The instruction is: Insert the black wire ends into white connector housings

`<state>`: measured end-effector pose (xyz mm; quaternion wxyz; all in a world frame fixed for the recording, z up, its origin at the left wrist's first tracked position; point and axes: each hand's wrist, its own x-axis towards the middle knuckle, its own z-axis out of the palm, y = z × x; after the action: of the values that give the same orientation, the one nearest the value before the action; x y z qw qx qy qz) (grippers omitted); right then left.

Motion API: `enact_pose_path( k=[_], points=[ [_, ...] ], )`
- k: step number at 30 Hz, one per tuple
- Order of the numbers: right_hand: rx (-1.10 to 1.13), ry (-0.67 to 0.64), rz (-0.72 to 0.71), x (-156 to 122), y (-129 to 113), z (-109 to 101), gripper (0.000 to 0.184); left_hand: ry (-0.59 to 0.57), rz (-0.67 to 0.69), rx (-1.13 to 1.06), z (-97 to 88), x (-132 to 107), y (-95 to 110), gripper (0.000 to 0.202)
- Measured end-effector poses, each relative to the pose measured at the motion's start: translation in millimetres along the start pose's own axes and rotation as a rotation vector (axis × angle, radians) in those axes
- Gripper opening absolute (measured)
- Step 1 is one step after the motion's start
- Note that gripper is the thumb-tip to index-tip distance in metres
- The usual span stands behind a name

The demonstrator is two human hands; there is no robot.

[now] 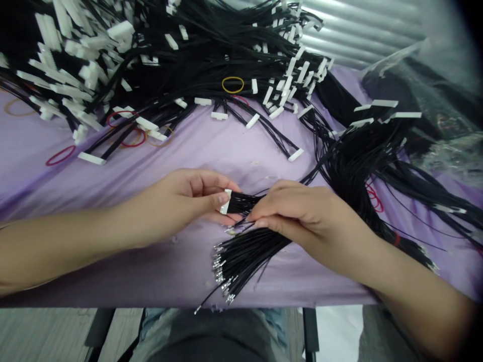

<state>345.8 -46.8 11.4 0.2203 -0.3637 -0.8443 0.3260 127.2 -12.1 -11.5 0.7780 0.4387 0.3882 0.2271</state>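
Wires [241, 203], black and tightly bunched, run from a white connector [225, 202] pinched between the thumb and fingers of the left hand [181, 203] into the right hand [298, 216], which is closed around them. Their crimped metal ends [221, 274] fan out just below the right hand. Beyond both hands, more harnesses [211, 55] lie heaped on a lilac cloth [188, 146] – a red rubber band [60, 149] lies out past the left hand.

Black wire bundle [252, 251] with a white plastic connector [225, 201]
The connector stands crosswise at one end of the tight bundle; the loose wires fan out to crimped metal terminals [220, 271] at the other.
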Motion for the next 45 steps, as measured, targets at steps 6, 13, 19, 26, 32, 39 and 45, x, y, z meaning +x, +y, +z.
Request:
enact_pose_path(
  k=[6,13,19,26,32,39,45],
  points=[
    [-0.006,0.202,0.178,2,-3,6,0.008,-0.035,-0.049,0.025,0.2,1,-1,0.009],
    [-0.103,0.226,0.081,4,1,8,0.016,-0.052,-0.093,-0.024,-2.4,1,2,0.009],
    [-0.167,0.245,0.005,5,4,8,0.015,-0.081,-0.084,-0.037,-0.3,2,7,0.011],
    [-0.421,0.260,-0.202,3,5,7,0.015,-0.094,-0.103,-0.074,-6.1,2,4,0.010],
    [-0.518,0.327,-0.191,0,5,13,0.012,-0.102,-0.095,-0.094,-4.9,1,6,0.012],
    [-0.504,0.346,-0.185,0,4,16,0.013,-0.088,-0.118,-0.066,-4.6,3,6,0.012],
    [-0.504,0.346,-0.170,-1,2,16,0.014,-0.092,-0.116,-0.010,-3.6,3,7,0.013]
  ],
)
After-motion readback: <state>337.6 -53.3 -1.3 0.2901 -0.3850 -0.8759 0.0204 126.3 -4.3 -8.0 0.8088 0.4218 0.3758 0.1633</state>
